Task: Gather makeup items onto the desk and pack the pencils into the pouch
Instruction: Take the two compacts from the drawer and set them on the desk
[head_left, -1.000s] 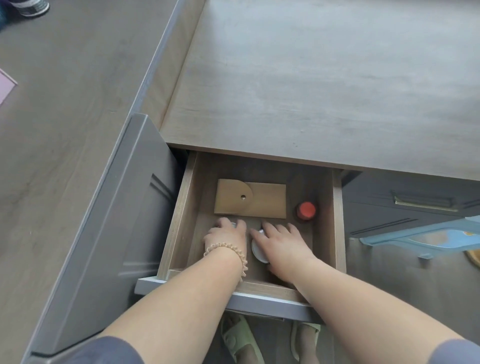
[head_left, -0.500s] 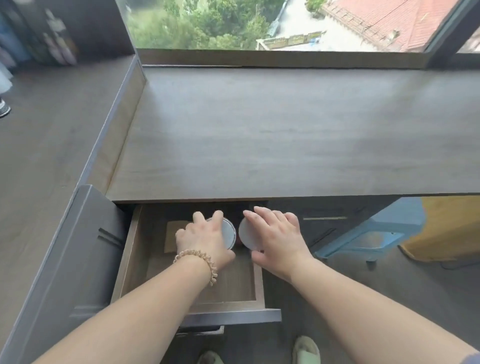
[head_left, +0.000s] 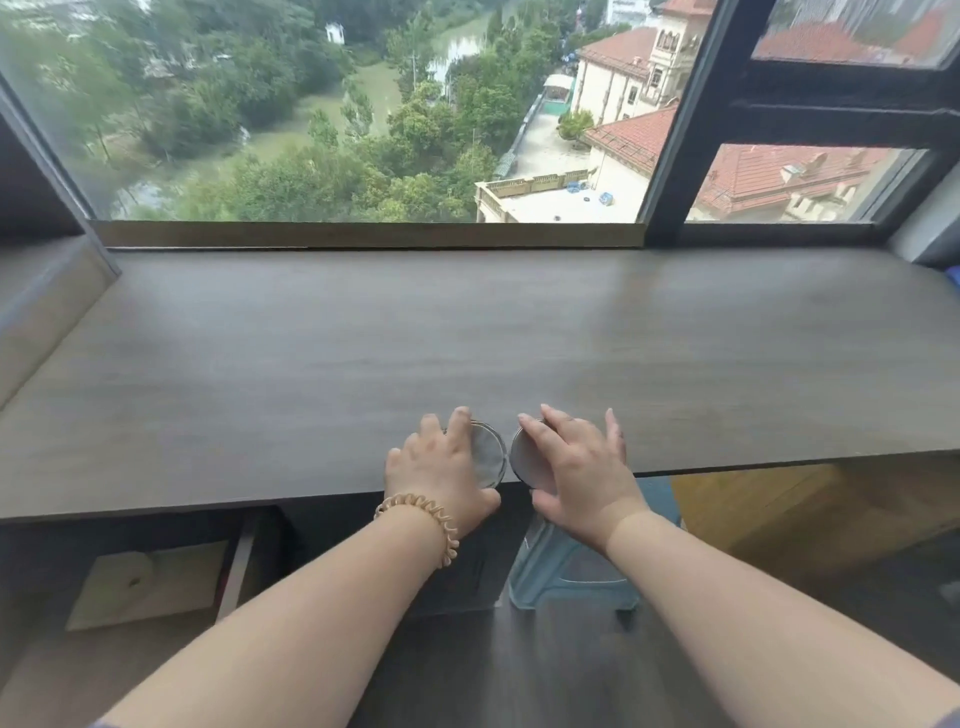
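My left hand (head_left: 441, 467) grips a round clear-lidded compact (head_left: 488, 457) at the front edge of the grey-brown desk (head_left: 467, 338). Beside it, my right hand (head_left: 576, 467) grips a second round compact with a pale grey lid (head_left: 524, 457). Both compacts sit side by side, almost touching, just above the desk's front edge. My fingers cover most of each one. No pencils or pouch are in view.
The open drawer (head_left: 239, 561) lies below the desk at lower left, with a tan cardboard piece (head_left: 145, 582) in it. A light blue stool (head_left: 571, 577) stands under the desk on the right. A window (head_left: 363, 114) runs along the desk's far edge.
Both hands have lifted the two compacts out of the drawer and up to the desk's front edge. The view has tilted up from the drawer to the desk and window.
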